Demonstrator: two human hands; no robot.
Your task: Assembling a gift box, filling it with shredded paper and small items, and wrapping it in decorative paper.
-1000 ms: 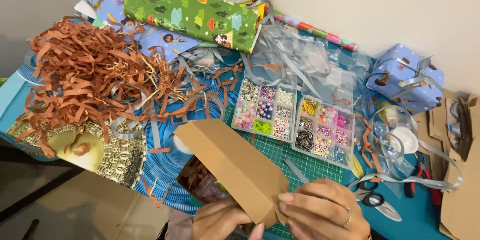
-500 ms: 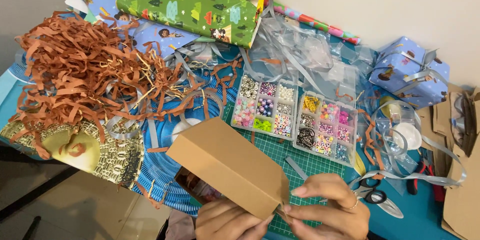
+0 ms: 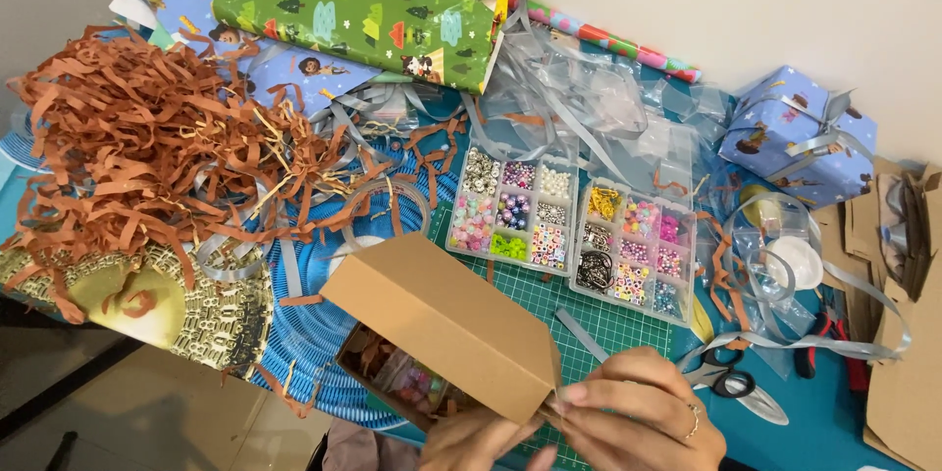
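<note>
While lower center of frame, both hands pinching kraft cardboard box (image 3: 442, 319) flap corner: right hand (image 3: 643, 412) fingertips, left hand (image 3: 481, 440) under; bead organizers (image 3: 574, 231) above.

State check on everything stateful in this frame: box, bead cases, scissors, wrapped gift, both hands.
Cardboard box: lid raised, open, filling visible inside.
Bead cases: two side by side; lids unclear.
Scissors: lying on the mat, blades shut.
Wrapped gift: wrapped, ribbon around it.
Right hand: pinching the lid's corner.
Left hand: at the box's near edge.
</note>
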